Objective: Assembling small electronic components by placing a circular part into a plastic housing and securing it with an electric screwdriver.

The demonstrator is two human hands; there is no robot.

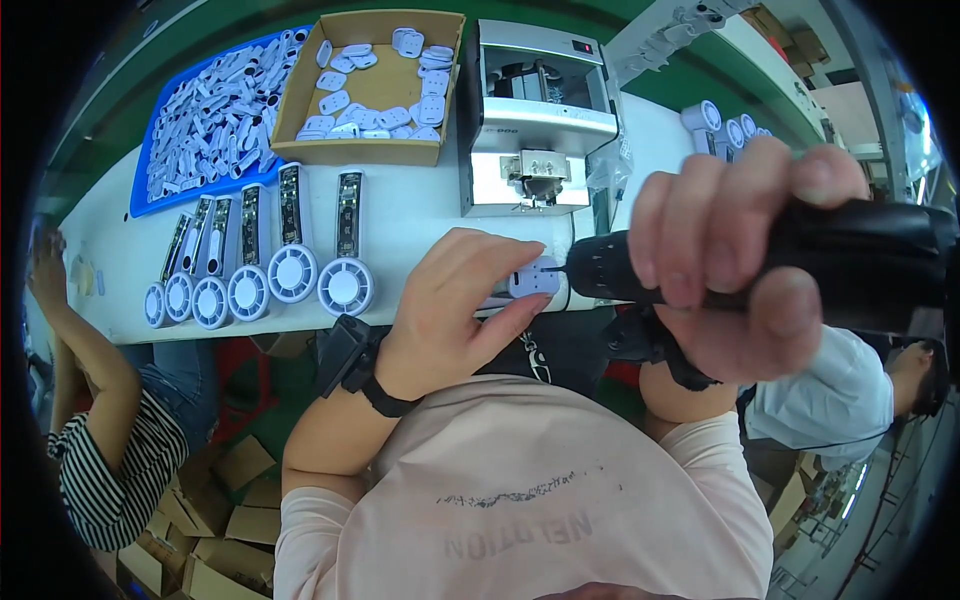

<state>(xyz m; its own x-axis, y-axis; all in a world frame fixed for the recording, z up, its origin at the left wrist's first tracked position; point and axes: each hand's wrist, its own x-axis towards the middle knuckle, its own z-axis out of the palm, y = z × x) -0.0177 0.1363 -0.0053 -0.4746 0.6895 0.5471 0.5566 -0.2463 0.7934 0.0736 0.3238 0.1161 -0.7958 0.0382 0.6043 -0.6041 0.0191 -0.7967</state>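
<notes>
My right hand (740,240) is wrapped round a black electric screwdriver (850,262) held level, its tip pointing left. The thin bit reaches a small pale-lavender plastic part (533,279) with several small holes in its face. Thumb and fingers of my left hand (460,300) pinch this part at the table's front edge. Whether the bit sits in a hole cannot be made out. Left of that hand, several handheld fans (345,287) lie in a row, round heads toward me, with green circuit boards (348,205) showing in some handles.
A cardboard box (370,152) of rounded-square plastic parts stands behind the fans, beside a blue tray (140,195) heaped with slim shells. A silver-and-black screw feeder (545,130) is at the centre back. More round parts (702,116) stand at right. Co-workers sit left (120,440) and right (825,400).
</notes>
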